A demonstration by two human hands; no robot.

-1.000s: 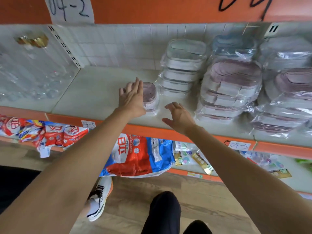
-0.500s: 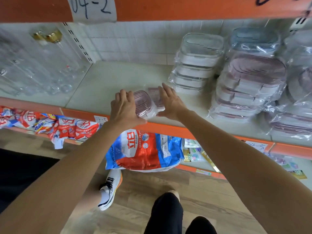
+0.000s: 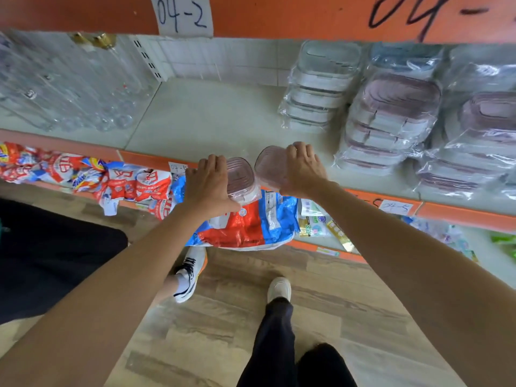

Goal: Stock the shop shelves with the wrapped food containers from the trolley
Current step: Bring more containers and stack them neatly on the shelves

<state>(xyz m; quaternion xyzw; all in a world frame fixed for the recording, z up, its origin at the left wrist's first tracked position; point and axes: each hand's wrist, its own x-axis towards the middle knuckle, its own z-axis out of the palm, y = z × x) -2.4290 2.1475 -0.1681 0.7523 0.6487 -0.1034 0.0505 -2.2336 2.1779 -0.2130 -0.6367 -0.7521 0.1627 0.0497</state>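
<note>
Both containers have come back to the shelf's [image 3: 212, 118] front edge: my left hand [image 3: 208, 182] grips one pink container [image 3: 240, 175], my right hand [image 3: 303, 170] the other [image 3: 269, 163]. Slick wrap could slip, dropping either floorward.

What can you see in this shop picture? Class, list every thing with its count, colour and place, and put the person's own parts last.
small wrapped containers: two, pink-lidded, at the shelf's front edge, one in each hand
stacks of wrapped food containers: several, pink, blue and pale lids, shelf right
shelf: one, pale with orange edge, centre
clear glassware: many pieces, shelf left
label 04-2: one, white, on the orange rail above
red, white and blue bags: several, lower shelf
floor: wood-look, bottom
shoes: two, white, on the floor
left hand: holds the left container
right hand: holds the right container
</note>
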